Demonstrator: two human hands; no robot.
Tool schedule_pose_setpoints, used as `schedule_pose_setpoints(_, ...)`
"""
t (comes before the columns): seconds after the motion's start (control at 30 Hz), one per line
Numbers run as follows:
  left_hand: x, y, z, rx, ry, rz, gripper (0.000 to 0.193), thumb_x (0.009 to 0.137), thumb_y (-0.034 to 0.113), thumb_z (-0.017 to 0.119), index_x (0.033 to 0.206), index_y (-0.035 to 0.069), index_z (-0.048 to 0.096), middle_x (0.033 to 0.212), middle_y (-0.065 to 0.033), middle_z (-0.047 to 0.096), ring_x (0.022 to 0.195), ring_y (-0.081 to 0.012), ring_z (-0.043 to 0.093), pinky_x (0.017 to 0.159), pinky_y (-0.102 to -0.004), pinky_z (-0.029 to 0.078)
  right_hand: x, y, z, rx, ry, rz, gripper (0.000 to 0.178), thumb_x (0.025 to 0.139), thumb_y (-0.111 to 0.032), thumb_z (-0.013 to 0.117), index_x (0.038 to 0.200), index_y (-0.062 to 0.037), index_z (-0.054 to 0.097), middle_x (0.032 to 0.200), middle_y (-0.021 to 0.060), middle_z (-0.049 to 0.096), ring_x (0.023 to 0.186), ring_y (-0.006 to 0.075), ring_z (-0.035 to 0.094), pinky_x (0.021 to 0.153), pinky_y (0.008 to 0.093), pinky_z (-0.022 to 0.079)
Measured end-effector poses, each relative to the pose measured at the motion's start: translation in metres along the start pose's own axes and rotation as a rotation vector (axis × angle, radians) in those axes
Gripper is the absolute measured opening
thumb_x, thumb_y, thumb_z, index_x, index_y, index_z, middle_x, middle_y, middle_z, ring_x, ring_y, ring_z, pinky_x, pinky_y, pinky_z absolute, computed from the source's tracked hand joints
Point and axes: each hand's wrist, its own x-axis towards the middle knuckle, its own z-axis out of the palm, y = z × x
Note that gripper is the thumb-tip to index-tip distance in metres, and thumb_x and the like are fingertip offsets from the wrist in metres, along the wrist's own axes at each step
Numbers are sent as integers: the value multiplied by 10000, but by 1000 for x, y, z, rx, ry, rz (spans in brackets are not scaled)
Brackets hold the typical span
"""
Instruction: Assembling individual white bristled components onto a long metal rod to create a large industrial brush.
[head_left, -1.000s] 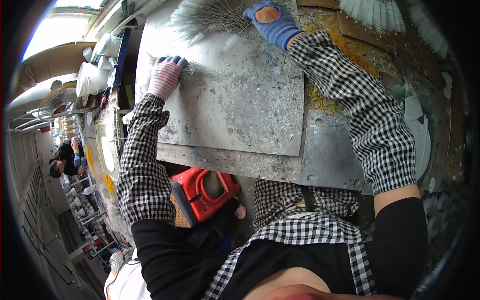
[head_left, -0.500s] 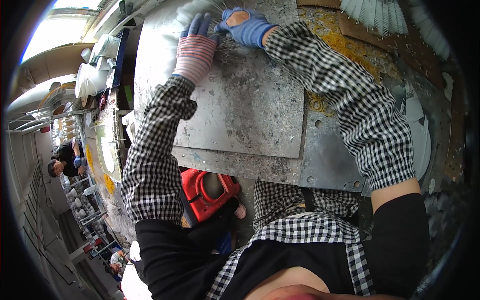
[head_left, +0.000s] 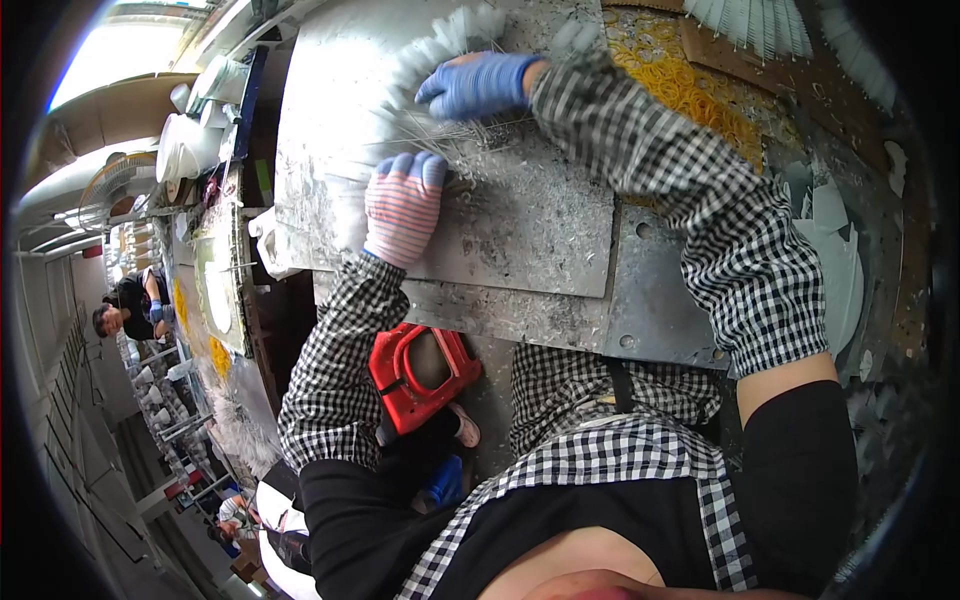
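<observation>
My left hand point(head_left: 404, 208), in a pink-and-white striped glove with blue fingertips, is closed low over the board with its fingers together. Blurred white bristles show to its left, and thin wire ends stick out past its fingertips. Farther off, my right hand point(head_left: 480, 88), in a blue knit glove, curls over thin wire stems point(head_left: 480, 142). These seem to belong to white bristle brushes point(head_left: 425, 55) fanned out around and beyond that hand. How the fingers sit on the wires is partly hidden. Beneath everything lies a worn, stained grey board point(head_left: 530, 220).
Yellow rubber bands point(head_left: 690, 95) lie heaped at the right, by a brown board. More white brushes point(head_left: 748, 25) sit at the far right. A red plastic stool point(head_left: 455, 375) stands below the table edge. White tubs point(head_left: 190, 145) and two other people are at the left.
My left hand has drawn nearer to me, away from the right hand, and its fingers have curled. The right hand has turned over the wires, and more white bristles show beyond it.
</observation>
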Motion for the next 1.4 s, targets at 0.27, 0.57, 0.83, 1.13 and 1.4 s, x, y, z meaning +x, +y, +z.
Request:
schedule_pose_setpoints(0.27, -58, 29, -23, -41, -99, -162, 317, 827, 135, 592, 1140, 98, 622, 942, -72, 650, 942, -285, 627, 834, -413, 502, 5, -22, 53, -806, 372, 19, 637, 862, -428, 656, 1434, -172, 543, 1366, 103, 553, 1325, 304, 470, 1088, 562, 400)
schedule_pose_setpoints(0.57, -68, 32, -35, 94, -267, -80, 240, 844, 199, 585, 1064, 151, 667, 1127, -40, 636, 1105, -259, 580, 882, -390, 484, 8, -32, 85, -816, 467, -128, 583, 888, -399, 623, 1429, -202, 533, 1423, 70, 527, 1339, 283, 470, 1160, 539, 289)
schedule_pose_setpoints(0.83, -77, 26, -77, -102, -142, -69, 302, 799, 195, 689, 1090, 124, 647, 1102, -38, 666, 1108, -252, 623, 1056, -488, 421, 30, 1, 93, -1010, 390, -141, 520, 1040, -264, 367, 1555, -333, 367, 1643, -6, 333, 1515, 250, 298, 1240, 543, 159)
schedule_pose_setpoints(1.13, -62, 54, -154, -1451, 469, -732, 407, 953, 84, 679, 1307, 12, 491, 935, -51, 622, 847, -111, 589, 800, -276, 505, -25, -78, 63, -173, 534, -411, 671, 1007, -542, 506, 1538, -144, 407, 1515, 176, 477, 1403, 335, 451, 1185, 483, 323)
schedule_pose_setpoints(1.4, 5, 153, -108, -1539, 337, -136, 400, 907, 63, 703, 1277, -2, 563, 1193, -66, 652, 1126, -165, 622, 984, -324, 499, -221, -206, 47, -62, 448, -619, 429, 982, -338, 598, 1304, -55, 621, 1196, 144, 679, 1066, 250, 693, 853, 356, 608)
